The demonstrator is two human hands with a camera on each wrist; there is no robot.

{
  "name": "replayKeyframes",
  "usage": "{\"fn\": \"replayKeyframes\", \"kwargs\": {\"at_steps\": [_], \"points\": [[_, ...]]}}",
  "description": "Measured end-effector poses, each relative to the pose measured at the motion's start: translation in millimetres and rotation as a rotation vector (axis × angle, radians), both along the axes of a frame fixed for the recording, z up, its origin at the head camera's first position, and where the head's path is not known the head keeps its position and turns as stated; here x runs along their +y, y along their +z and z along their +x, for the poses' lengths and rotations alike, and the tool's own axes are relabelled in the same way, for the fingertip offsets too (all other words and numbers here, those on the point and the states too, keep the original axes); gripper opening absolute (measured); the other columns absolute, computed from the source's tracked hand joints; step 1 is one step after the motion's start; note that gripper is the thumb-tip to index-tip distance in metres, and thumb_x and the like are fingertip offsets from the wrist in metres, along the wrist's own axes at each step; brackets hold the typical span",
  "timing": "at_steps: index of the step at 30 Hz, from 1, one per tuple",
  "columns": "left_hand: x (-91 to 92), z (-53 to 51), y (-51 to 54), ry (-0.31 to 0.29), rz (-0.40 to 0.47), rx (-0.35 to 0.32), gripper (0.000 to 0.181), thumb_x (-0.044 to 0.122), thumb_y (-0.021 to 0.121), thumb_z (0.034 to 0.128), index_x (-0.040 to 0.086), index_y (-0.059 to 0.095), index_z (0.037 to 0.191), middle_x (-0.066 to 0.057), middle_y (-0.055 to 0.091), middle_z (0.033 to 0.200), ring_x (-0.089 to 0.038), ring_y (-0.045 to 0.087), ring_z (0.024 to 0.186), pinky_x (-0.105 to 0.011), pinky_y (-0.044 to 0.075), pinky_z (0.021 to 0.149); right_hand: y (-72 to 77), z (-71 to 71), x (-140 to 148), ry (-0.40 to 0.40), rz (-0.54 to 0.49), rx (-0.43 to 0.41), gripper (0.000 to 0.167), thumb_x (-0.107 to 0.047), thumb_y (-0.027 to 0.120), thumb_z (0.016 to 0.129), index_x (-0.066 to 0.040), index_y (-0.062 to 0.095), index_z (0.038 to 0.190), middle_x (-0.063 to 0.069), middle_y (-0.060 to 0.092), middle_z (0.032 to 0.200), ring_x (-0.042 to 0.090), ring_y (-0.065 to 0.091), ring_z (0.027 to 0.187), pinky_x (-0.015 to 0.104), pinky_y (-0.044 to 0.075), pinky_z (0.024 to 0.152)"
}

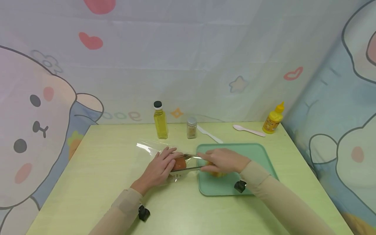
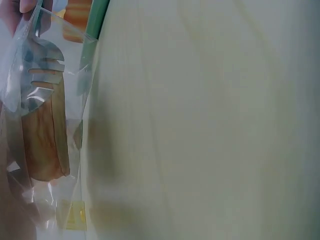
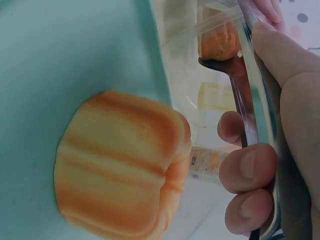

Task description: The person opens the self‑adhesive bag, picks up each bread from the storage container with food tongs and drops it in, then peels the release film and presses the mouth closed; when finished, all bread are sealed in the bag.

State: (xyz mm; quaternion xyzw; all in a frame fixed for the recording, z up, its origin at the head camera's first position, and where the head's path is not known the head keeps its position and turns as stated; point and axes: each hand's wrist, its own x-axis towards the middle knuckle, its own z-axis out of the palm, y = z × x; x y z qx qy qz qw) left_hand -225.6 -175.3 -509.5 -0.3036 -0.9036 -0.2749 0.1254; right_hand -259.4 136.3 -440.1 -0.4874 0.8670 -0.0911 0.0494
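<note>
My left hand [image 1: 160, 168] lies over a clear plastic bag [image 2: 15, 150] and holds it, the thumb hidden in the head view. Inside the bag is a brown piece of bread [image 2: 45, 140]. My right hand [image 1: 221, 160] grips a pair of metal tongs [image 3: 257, 95], fingers curled round the handles. The tongs' arms are spread, and their slotted, fork-like end [image 2: 47, 65] is inside the bag, by the bread. Below the right hand, a golden bread roll [image 3: 115, 165] sits on the green tray [image 1: 264, 163], partly hidden by that hand in the head view.
Along the back stand an oil bottle [image 1: 160, 124], a small seasoning jar [image 1: 192, 129] and a yellow squeeze bottle [image 1: 272, 120]. A white plastic knife [image 1: 210, 134] and a pale spoon [image 1: 249, 131] lie behind the tray. A printed cloth [image 1: 188, 58] hangs behind the table.
</note>
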Motion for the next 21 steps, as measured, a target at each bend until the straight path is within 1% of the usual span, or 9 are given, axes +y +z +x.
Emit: {"fn": "replayKeyframes", "kwargs": {"at_steps": [4, 8, 12, 15, 17, 21], "points": [[1.1, -0.2, -1.0, 0.006, -0.023, 0.011, 0.035, 0.025, 0.045, 0.1132, 0.025, 0.061, 0.145, -0.013, 0.055, 0.154, -0.051, 0.042, 0.147, -0.081, 0.032, 0.109, -1.9, 0.9, -4.5, -0.005, 0.011, -0.005, 0.061, -0.051, 0.057, 0.107, -0.011, 0.054, 0.153, -0.012, 0.054, 0.082, 0.002, 0.05, 0.065, 0.026, 0.049, 0.067], [1.2, -0.2, 0.1, 0.015, -0.038, -0.004, 0.036, 0.028, 0.044, 0.1134, 0.023, 0.061, 0.146, -0.013, 0.054, 0.154, -0.051, 0.041, 0.148, -0.081, 0.029, 0.11, -1.4, 2.4, -9.6, -0.009, 0.036, 0.016, 0.063, -0.051, 0.058, 0.107, -0.009, 0.054, 0.154, -0.012, 0.052, 0.082, 0.001, 0.049, 0.062, 0.025, 0.049, 0.066], [-0.7, 0.1, -0.6, 0.032, -0.007, -0.048, 0.036, 0.028, 0.043, 0.1139, 0.023, 0.061, 0.145, -0.013, 0.053, 0.155, -0.05, 0.039, 0.149, -0.08, 0.032, 0.11, -0.5, 4.2, -14.1, -0.005, 0.051, 0.049, 0.063, -0.05, 0.059, 0.106, -0.009, 0.054, 0.154, -0.009, 0.054, 0.083, 0.004, 0.048, 0.062, 0.026, 0.049, 0.065], [-2.5, 0.6, -2.6, 0.043, 0.029, -0.077, 0.036, 0.026, 0.043, 0.1139, 0.021, 0.061, 0.144, -0.012, 0.053, 0.156, -0.049, 0.04, 0.149, -0.078, 0.036, 0.109, -2.9, 4.5, -16.4, -0.002, 0.062, 0.065, 0.065, -0.052, 0.056, 0.107, -0.009, 0.053, 0.154, -0.007, 0.058, 0.087, 0.005, 0.048, 0.064, 0.027, 0.05, 0.067], [-3.4, 0.7, -2.8, 0.045, 0.047, -0.085, 0.035, 0.026, 0.044, 0.1137, 0.02, 0.062, 0.143, -0.013, 0.053, 0.156, -0.049, 0.04, 0.149, -0.078, 0.036, 0.108, -4.6, 4.2, -17.8, -0.001, 0.06, 0.06, 0.065, -0.054, 0.054, 0.108, -0.009, 0.052, 0.154, -0.005, 0.061, 0.089, 0.006, 0.049, 0.066, 0.028, 0.051, 0.068], [-2.7, 1.1, -3.0, 0.051, 0.054, -0.072, 0.036, 0.026, 0.044, 0.1134, 0.02, 0.063, 0.143, -0.012, 0.054, 0.155, -0.051, 0.039, 0.149, -0.081, 0.031, 0.11, -6.3, 3.4, -20.5, -0.001, 0.059, 0.055, 0.066, -0.057, 0.051, 0.108, -0.009, 0.052, 0.154, -0.002, 0.064, 0.093, 0.006, 0.05, 0.068, 0.028, 0.052, 0.07]]}}
